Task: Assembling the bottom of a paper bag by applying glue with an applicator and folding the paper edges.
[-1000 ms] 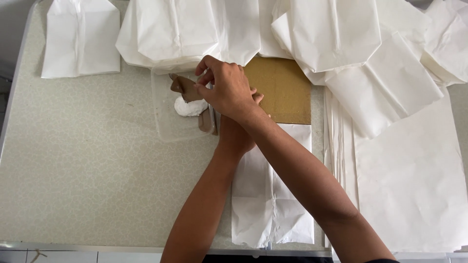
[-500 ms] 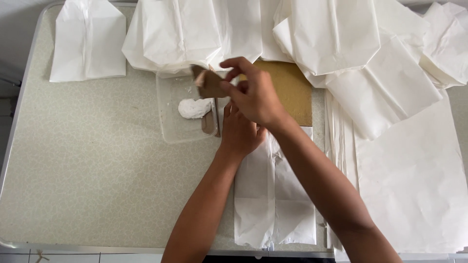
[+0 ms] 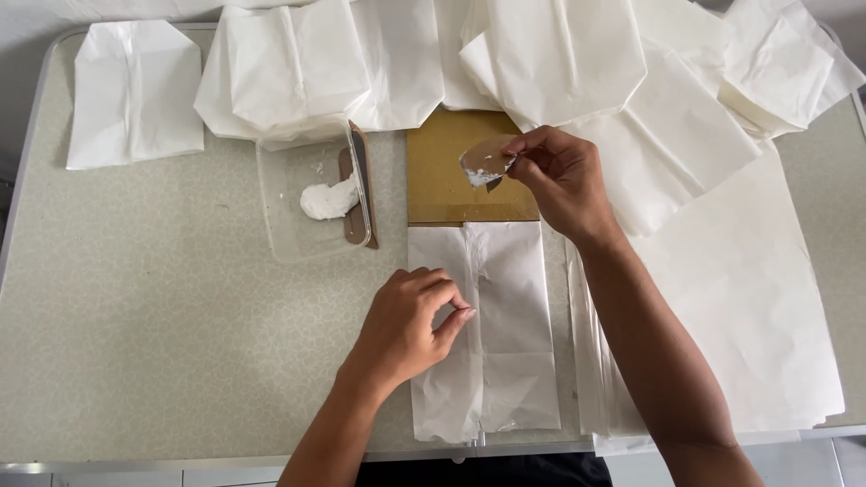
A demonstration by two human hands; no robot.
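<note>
cardboard scrap (image 3: 487, 160) now over the brown board (image 3: 442, 180), pinched in right-hand (image 3: 559, 180) grip; left hand (image 3: 410, 325) curled loosely, now on the paper bag (image 3: 505, 334)

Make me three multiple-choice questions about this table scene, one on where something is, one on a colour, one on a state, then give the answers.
1. Where is the clear plastic tray?
A. left of the brown board
B. on the white paper stack
C. under the right hand

2. What colour is the paste in the tray?
A. white
B. blue
C. brown

3. What is the right hand doing?
A. lying flat on the table
B. holding a small brown card scrap smeared with paste
C. gripping the tray

Answers: 1 A, the tray sits left of the brown board. 2 A, the lump is white. 3 B, its fingers pinch the card scrap above the board, while the left hand rests on the folded white paper bag.
</note>
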